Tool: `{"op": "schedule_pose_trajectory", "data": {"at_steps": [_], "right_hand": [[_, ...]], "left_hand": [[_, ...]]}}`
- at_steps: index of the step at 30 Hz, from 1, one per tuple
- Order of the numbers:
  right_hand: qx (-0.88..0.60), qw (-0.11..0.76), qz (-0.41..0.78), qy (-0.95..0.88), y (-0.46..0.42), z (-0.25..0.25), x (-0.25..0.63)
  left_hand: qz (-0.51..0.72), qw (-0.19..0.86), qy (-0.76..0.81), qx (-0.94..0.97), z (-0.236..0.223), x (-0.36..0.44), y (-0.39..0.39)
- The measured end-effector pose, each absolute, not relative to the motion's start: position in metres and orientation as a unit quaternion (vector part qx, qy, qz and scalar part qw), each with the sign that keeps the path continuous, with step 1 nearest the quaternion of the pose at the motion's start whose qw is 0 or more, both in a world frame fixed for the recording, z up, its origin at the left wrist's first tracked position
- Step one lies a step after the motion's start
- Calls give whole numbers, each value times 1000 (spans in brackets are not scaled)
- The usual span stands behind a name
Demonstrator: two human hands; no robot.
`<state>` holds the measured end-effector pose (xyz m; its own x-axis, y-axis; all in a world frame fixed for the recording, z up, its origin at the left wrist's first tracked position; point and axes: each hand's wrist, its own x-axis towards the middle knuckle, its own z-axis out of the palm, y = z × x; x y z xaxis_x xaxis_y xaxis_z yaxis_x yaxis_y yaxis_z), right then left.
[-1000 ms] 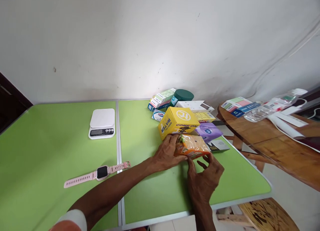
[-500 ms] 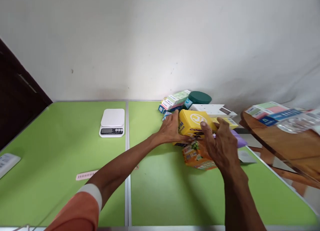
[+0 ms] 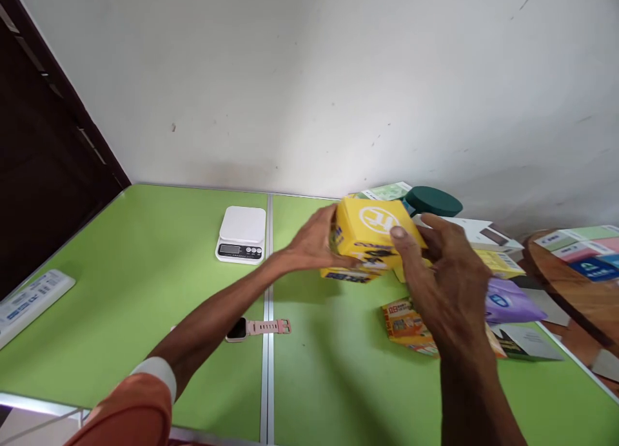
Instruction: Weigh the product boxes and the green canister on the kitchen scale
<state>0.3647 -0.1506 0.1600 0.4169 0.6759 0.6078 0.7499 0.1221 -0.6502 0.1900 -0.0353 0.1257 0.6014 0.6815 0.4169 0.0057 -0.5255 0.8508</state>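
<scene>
Between my two hands is a yellow box (image 3: 372, 223) with a white logo on top, raised above the green table. My left hand (image 3: 314, 240) grips its left side, thumb low along the front. At its right side, my right hand (image 3: 447, 281) has its thumb against the box's front corner; the other fingers are partly hidden behind. A yellow printed piece (image 3: 351, 275) shows under the box; I cannot tell if it is a second box. Below my right hand lies an orange box (image 3: 409, 327), partly covered by the wrist.
A white digital scale (image 3: 242, 233) stands left of the table seam. Nearer is a pink-strapped watch (image 3: 264, 328). At right are a purple soft pack (image 3: 512, 301), a white box (image 3: 476, 231) and a dark-green-lidded container (image 3: 435, 201). A white power strip (image 3: 36, 304) lies far left.
The view has turned right-to-left, shifting the scene. The yellow box has moved left with my hands, away from the pile and the orange box. More of the watch shows.
</scene>
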Motion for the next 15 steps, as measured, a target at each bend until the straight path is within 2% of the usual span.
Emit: {"op": "schedule_pose_trajectory", "data": {"at_steps": [7, 15], "right_hand": [[-531, 566, 148, -612, -74, 174, 266], [-486, 541, 262, -634, -17, 157, 204]], "left_hand": [[438, 423, 282, 741, 163, 67, 19], [448, 491, 311, 680, 147, -4, 67]]}}
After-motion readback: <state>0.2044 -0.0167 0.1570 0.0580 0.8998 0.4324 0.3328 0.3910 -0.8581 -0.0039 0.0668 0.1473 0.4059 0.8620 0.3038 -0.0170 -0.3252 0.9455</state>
